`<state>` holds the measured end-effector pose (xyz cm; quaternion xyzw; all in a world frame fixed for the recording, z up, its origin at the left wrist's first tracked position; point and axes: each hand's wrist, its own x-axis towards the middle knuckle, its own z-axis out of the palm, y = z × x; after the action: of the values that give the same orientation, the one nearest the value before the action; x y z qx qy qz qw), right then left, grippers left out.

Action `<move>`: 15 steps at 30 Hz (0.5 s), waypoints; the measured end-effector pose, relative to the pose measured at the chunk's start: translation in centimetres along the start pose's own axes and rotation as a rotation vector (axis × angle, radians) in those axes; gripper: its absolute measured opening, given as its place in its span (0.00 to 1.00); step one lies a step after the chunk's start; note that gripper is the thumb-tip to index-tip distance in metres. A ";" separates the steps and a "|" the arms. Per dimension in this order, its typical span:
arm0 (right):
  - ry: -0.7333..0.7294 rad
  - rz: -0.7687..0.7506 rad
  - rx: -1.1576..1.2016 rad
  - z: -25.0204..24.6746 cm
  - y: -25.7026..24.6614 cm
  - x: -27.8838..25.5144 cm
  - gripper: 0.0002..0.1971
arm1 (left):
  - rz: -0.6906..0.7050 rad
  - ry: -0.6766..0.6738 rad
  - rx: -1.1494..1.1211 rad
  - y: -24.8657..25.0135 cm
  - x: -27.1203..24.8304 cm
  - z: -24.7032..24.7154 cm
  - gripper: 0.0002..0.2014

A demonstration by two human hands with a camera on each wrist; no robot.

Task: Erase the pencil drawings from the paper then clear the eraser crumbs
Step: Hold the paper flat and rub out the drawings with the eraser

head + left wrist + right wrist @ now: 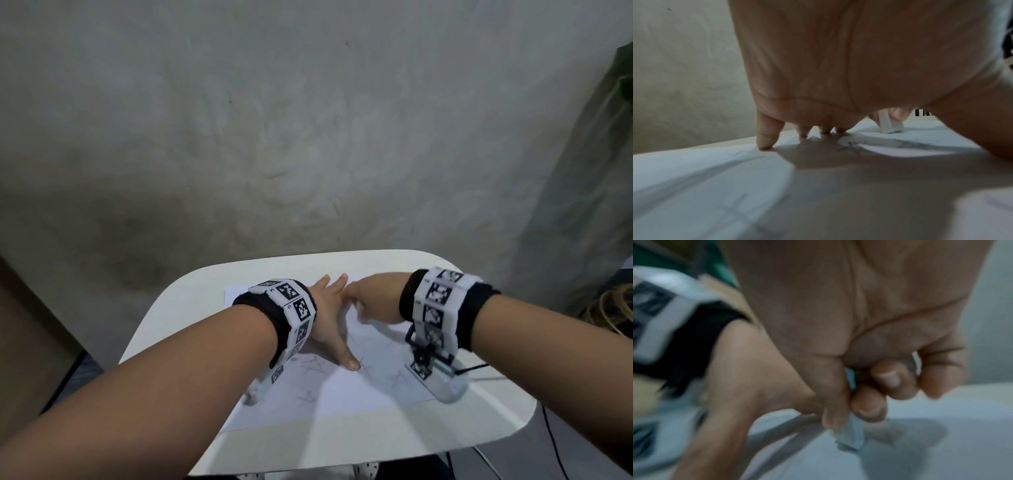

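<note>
On the white table (164,329) your left hand (327,329) lay flat pinning the flimsy, crease-prone paper (359,397) while your right hand (373,303) pinched the soft eraser (851,438) near its tip.

Eraser (851,437) blurred, mostly hidden by fingers (869,404).

The desk (164,329) is showing plain white, and the paper (359,397) on it is showing white too, marked with grey pencil star drawings (310,366). The eraser (851,436) is appearing white to pale blue-grey. Both wrist bands (294,308) are showing white blocks printed with black-and-white square codes over black fabric cuffs. The wall (274,137) behind is looking mottled grey-beige, with a darker stained patch low on the left. A green cloth (621,78) is showing at the right edge.
</note>
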<state>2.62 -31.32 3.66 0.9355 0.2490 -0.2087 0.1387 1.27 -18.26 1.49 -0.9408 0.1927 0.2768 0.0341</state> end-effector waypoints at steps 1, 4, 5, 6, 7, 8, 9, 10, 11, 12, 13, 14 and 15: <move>0.004 0.031 -0.012 -0.3 0.6 0.1 0.06 | -0.002 -0.007 0.017 0.0 0.0 0.1 0.68; 0.054 0.139 -0.061 -0.6 1.9 0.0 0.05 | -0.002 0.001 0.036 0.1 -0.1 0.2 0.68; 0.062 0.105 -0.066 -0.4 1.3 -0.2 0.08 | 0.000 0.001 0.034 0.1 -0.2 0.1 0.67; 0.034 0.059 -0.072 0.0 0.7 -0.2 0.11 | 0.002 -0.001 0.025 0.2 -0.3 0.0 0.67; 0.012 -0.001 -0.057 0.4 0.2 -0.4 0.10 | 0.005 -0.005 0.015 0.2 -0.3 -0.1 0.66; -0.008 -0.012 -0.028 0.5 0.3 -0.4 0.07 | 0.006 -0.009 0.013 0.2 -0.3 -0.1 0.66; 0.002 0.016 0.005 0.2 0.8 -0.4 0.05 | 0.004 -0.013 0.024 0.2 -0.2 0.0 0.67; 0.030 0.066 0.007 -0.2 1.4 -0.2 0.06 | 0.000 -0.011 0.036 0.1 -0.2 0.0 0.67; 0.055 0.113 -0.019 -0.5 1.7 -0.4 0.10 | -0.002 -0.006 0.042 0.1 -0.1 0.1 0.68; 0.057 0.129 -0.044 -0.5 1.6 -0.5 0.12 | -0.002 -0.003 0.042 0.2 -0.2 0.1 0.68; 0.041 0.104 -0.038 -0.4 1.1 -0.6 0.15 | 0.000 -0.004 0.038 0.2 -0.2 0.0 0.67; -0.001 0.064 -0.025 -0.1 0.6 -0.5 0.16 | 0.002 -0.006 0.032 0.3 -0.3 -0.1 0.67; -0.016 0.026 -0.015 0.3 0.2 -0.7 0.13 | 0.003 -0.007 0.029 0.3 -0.3 -0.1 0.66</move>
<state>2.13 -31.90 3.75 0.9358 0.2373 -0.2127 0.1506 0.97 -18.46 1.80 -0.9389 0.1980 0.2775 0.0479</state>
